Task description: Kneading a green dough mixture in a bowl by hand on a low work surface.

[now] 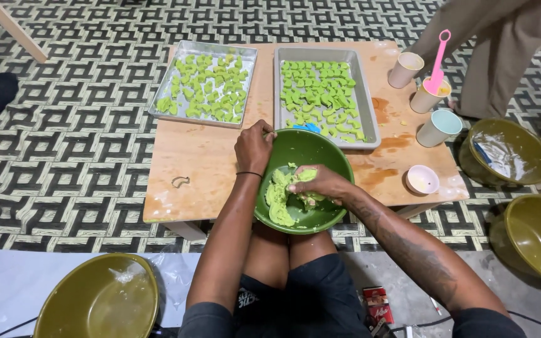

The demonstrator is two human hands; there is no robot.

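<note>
- Green dough (278, 199), soft and sticky-looking, was gathered in the round green plastic bowl (308, 150), which was propped on the knees and against the near edge of the low wooden table (201, 156).
- The bowl's far rim was gripped by the left hand (253, 146), fingers curled shut over it; if that grip were loosened, the bowl could be tipped off the lap, it was judged.
- A lump of the dough was clamped in the closed fingers of the right hand (322, 183); paste might be smeared or dropped over the rim if pulled too hard.
- Two rectangular metal trays (264, 87) of small green shaped pieces (317, 94) were set side by side along the table's far edge.
- A small metal cutter (180, 181) was left near the table's left near corner.
- Paper cups (405, 69) and a pink scoop (438, 62) were crowded at the right edge, where spills were likely; wet stains were seen there.
- Olive basins (98, 300) were placed on the patterned woven floor mat (82, 138); another person's trouser legs (489, 56) were seen at the far right.
</note>
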